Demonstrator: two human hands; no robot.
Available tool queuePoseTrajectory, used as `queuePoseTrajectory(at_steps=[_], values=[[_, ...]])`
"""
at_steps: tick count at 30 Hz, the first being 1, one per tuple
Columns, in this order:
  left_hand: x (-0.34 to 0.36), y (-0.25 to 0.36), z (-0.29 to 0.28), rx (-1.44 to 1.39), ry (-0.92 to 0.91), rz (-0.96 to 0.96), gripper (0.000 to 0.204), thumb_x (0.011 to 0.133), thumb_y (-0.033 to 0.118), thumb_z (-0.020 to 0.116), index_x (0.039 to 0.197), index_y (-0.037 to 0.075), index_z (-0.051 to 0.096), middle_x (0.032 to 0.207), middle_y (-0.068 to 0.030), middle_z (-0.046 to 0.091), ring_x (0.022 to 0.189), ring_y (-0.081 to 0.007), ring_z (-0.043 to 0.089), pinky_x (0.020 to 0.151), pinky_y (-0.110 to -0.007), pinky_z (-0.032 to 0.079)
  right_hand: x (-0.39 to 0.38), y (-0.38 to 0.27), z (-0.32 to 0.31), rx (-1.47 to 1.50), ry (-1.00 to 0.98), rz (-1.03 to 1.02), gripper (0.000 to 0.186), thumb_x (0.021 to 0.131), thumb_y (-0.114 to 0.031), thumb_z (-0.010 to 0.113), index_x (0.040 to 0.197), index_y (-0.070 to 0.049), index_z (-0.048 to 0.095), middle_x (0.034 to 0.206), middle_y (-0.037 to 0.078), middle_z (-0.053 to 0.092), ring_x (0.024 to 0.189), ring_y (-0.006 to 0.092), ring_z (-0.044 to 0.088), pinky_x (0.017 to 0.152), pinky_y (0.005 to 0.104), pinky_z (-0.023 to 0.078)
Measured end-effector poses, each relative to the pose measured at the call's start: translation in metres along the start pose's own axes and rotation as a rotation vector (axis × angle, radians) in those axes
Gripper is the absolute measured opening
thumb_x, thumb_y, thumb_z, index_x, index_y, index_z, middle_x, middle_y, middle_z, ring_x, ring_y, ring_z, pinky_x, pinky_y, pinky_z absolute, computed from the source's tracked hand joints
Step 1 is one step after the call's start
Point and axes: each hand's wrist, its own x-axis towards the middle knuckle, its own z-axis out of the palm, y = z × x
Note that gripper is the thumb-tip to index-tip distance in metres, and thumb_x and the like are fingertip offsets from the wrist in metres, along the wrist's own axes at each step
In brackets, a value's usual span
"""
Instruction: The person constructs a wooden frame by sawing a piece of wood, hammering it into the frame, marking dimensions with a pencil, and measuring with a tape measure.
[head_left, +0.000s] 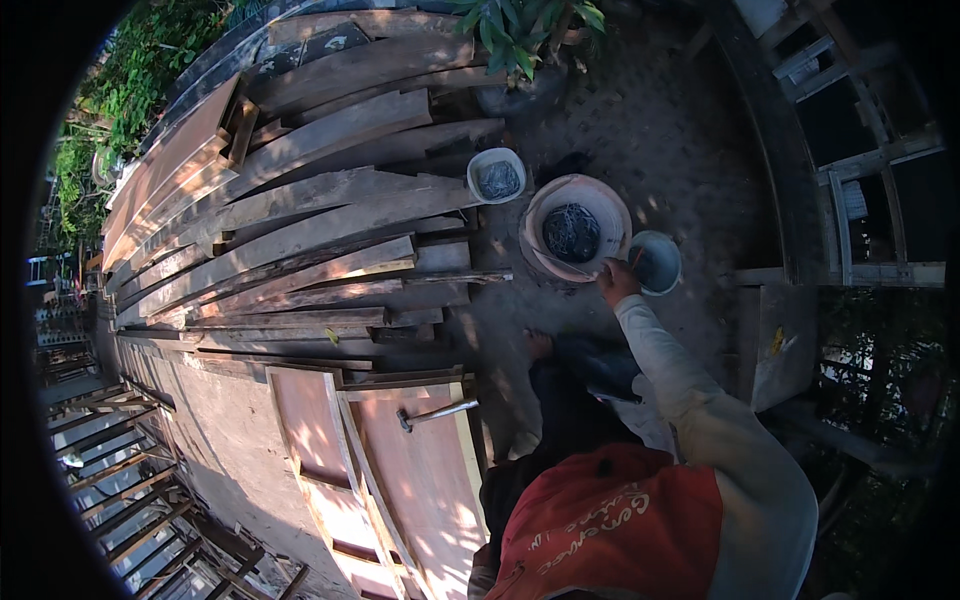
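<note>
My right hand (618, 281) reaches out over the rim of a round pale tub (530, 235) with a dark tangle of thin metal pieces, which look like nails, in it. The fingers are drawn together, and what they hold, if anything, is too small to make out. A thin red stick (637, 258) shows beside the fingertips, over the grey bucket (668, 262) to the right of the tub. A squarish white container (497, 155) with grey metal pieces in it stands at the tub's upper left. My left hand is out of sight.
Long wooden boards (330, 210) lie stacked on the left. A hammer (436, 413) rests on a framed wooden panel (400, 450) in front of them. A wooden frame structure (845, 180) stands at the right, near a box-like block (780, 345). A leafy plant (525, 35) grows at the back.
</note>
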Motion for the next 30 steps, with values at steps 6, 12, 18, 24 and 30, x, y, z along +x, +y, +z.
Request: queuePoseTrajectory(at_steps=[6,12,18,24,30], values=[[-0.02,0.073,-0.01,0.075,0.002,-0.054,0.056,0.091,0.055,0.053,0.088,0.003,0.072,0.082,-0.0213,0.07,0.078,-0.0366,0.068,0.071,-0.047,0.051,0.158,-0.015,0.068,-0.491,-0.312,0.375,0.069,0.083,-0.036,0.074,0.139,-0.009,0.042,0.126,0.024,0.057,0.118,0.044,0.057,0.101,0.0504,0.047],[0.004,0.116,0.001,0.247,-0.036,0.107,0.056,0.09,0.056,0.054,0.085,0.004,0.072,0.082,-0.0232,0.069,0.082,-0.0408,0.067,0.074,-0.048,0.051,0.204,0.035,0.101,-0.556,-0.32,0.422,0.078,0.083,-0.038,0.074,0.143,-0.009,0.034,0.15,0.023,0.037,0.128,0.0443,0.051,0.109,0.0529,0.04],[0.016,0.154,-0.003,0.192,0.137,-0.04,0.035,0.08,0.044,0.072,0.092,0.012,0.072,0.087,-0.0127,0.073,0.085,-0.0322,0.071,0.078,-0.043,0.055,0.154,-0.016,0.071,-0.305,-0.165,0.312,0.078,0.08,-0.033,0.074,0.143,-0.008,0.036,0.138,0.02,0.05,0.125,0.0435,0.053,0.105,0.0464,0.044],[0.034,0.206,-0.012,-0.584,0.005,0.637,0.038,0.091,0.031,0.067,0.116,0.002,0.063,0.105,-0.012,0.07,0.094,-0.0262,0.069,0.08,-0.041,0.056,-0.051,-0.095,-0.013,0.649,-0.521,0.389,0.074,0.075,-0.026,0.077,0.139,-0.009,0.044,0.125,0.011,0.056,0.109,0.0281,0.06,0.1,0.0416,0.046],[0.004,0.168,0.009,-0.814,-0.359,0.965,0.063,0.097,0.05,0.057,0.14,0.005,0.048,0.131,-0.0186,0.059,0.118,-0.0282,0.059,0.101,-0.042,0.049,-0.326,-0.196,0.003,0.469,-0.964,-0.368,0.069,0.076,-0.015,0.077,0.136,-0.006,0.045,0.123,0.011,0.053,0.12,0.0241,0.051,0.105,0.0386,0.04]])
